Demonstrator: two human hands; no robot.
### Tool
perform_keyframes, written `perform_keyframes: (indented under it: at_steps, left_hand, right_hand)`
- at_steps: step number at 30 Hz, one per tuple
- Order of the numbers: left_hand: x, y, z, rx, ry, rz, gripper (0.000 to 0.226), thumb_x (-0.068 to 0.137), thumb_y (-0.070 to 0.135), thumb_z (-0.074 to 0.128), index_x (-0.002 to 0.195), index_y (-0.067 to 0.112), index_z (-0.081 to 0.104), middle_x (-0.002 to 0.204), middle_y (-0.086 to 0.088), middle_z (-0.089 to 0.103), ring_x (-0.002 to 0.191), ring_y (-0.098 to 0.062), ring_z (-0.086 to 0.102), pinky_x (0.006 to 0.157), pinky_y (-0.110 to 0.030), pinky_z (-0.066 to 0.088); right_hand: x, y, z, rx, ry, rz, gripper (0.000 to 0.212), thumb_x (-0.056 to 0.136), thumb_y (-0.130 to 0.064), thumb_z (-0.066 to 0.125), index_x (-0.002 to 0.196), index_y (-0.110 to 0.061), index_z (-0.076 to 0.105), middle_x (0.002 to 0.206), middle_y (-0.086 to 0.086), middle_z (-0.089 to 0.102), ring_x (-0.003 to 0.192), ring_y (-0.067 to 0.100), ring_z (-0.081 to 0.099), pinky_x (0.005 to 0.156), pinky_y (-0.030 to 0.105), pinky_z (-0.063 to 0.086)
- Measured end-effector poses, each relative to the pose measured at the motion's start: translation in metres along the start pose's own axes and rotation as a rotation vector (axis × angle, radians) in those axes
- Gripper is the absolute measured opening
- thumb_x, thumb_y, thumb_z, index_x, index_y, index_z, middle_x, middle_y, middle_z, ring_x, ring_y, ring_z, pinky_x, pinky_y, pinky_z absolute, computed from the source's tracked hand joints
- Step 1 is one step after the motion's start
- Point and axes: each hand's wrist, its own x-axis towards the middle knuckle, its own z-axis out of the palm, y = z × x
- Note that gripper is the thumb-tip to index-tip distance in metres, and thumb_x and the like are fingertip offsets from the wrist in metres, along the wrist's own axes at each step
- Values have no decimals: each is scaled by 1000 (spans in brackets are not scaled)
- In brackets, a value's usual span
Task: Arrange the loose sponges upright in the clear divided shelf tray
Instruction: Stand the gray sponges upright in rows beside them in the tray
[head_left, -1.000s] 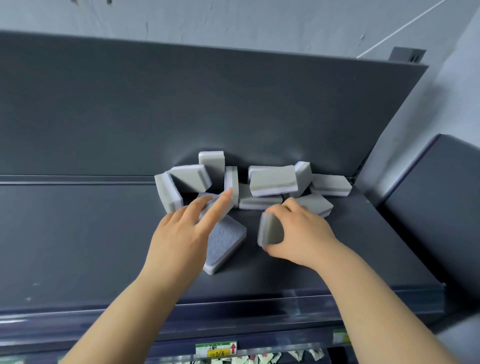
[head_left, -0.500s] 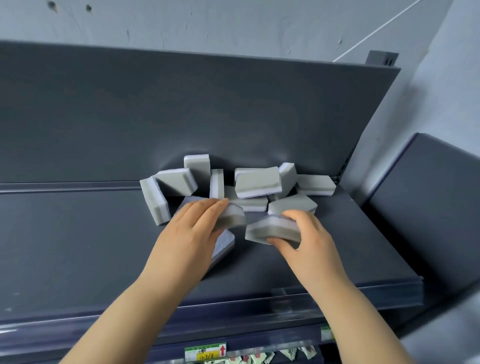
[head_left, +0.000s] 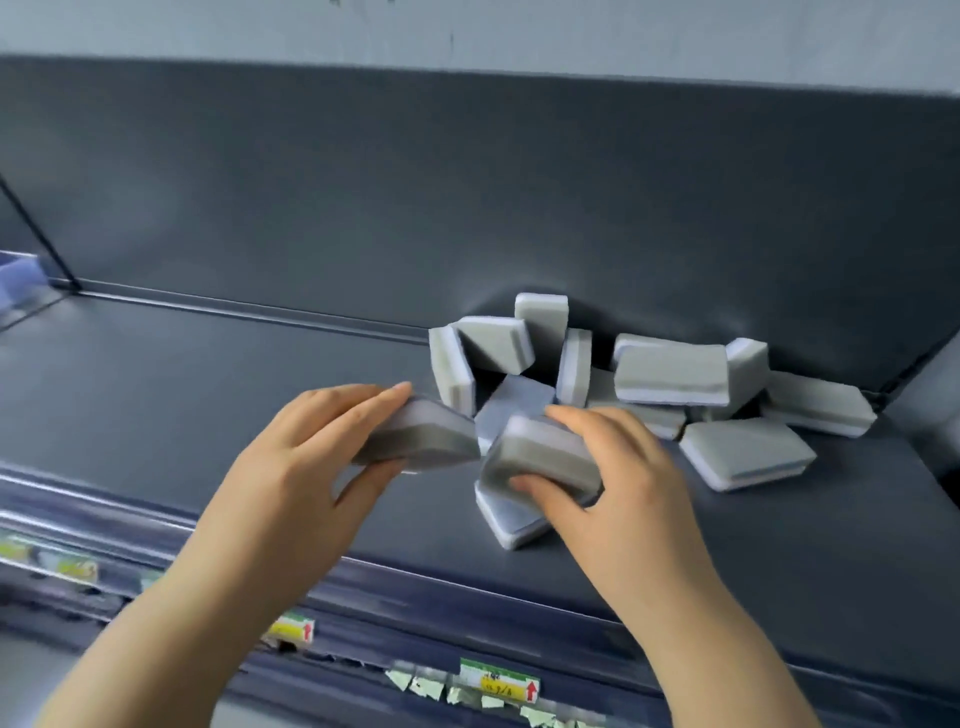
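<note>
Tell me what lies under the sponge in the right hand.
A flat sponge on the shelf, one corner showing. The held sponge and right hand cover the rest.

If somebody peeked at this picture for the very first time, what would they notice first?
Two bare hands in the middle, each holding a sponge. The left hand grips a grey sponge, and right beside it the right hand grips a second sponge. Behind them, a jumbled pile of sponges sits at the back of the dark shelf, towards the right.
</note>
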Motion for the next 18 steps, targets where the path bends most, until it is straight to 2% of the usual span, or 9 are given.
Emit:
perform_keyframes:
  at_steps: [4, 8, 12, 14, 18]
  left_hand:
    - [-31, -33, -52, 71, 29, -77, 46, 81, 32, 59, 123, 14, 59, 110, 10, 54, 95, -11, 54, 86, -13, 38]
    - [-67, -72, -107, 146, 66, -120, 47, 81, 36, 59, 121, 12, 61, 106, 3, 60, 92, -13, 54, 80, -22, 44]
    - [-118, -131, -166, 217, 58, -176, 47, 82, 34, 53, 123, 12, 60, 107, 4, 60, 93, -11, 53, 81, -18, 42]
    - [-153, -167, -195, 250, 56, -216, 48, 82, 33, 52, 124, 12, 58, 109, 5, 58, 96, -11, 53, 83, -19, 42]
    - [-223, -237, -245, 340, 43, -290, 43, 81, 26, 63, 122, 13, 60, 110, 0, 61, 100, -13, 53, 87, -21, 43]
  right_hand:
    - [5, -50, 45, 67, -84, -130, 49, 69, -41, 70, 112, -19, 61, 102, -8, 58, 95, 6, 52, 84, 10, 37]
    - [2, -111, 98, 150, -174, -220, 47, 69, -38, 69, 112, -19, 61, 102, -8, 58, 94, 5, 53, 81, 12, 40]
    - [-10, -180, 168, 213, -242, -245, 46, 67, -34, 69, 111, -22, 61, 101, -12, 57, 91, 5, 55, 78, 12, 41]
    - [-19, -216, 207, 230, -279, -255, 46, 66, -32, 71, 111, -23, 61, 100, -15, 56, 91, 3, 53, 80, 8, 39]
    - [-38, -286, 285, 254, -393, -292, 50, 70, -20, 78, 115, -27, 59, 104, -19, 52, 99, 6, 54, 85, 12, 39]
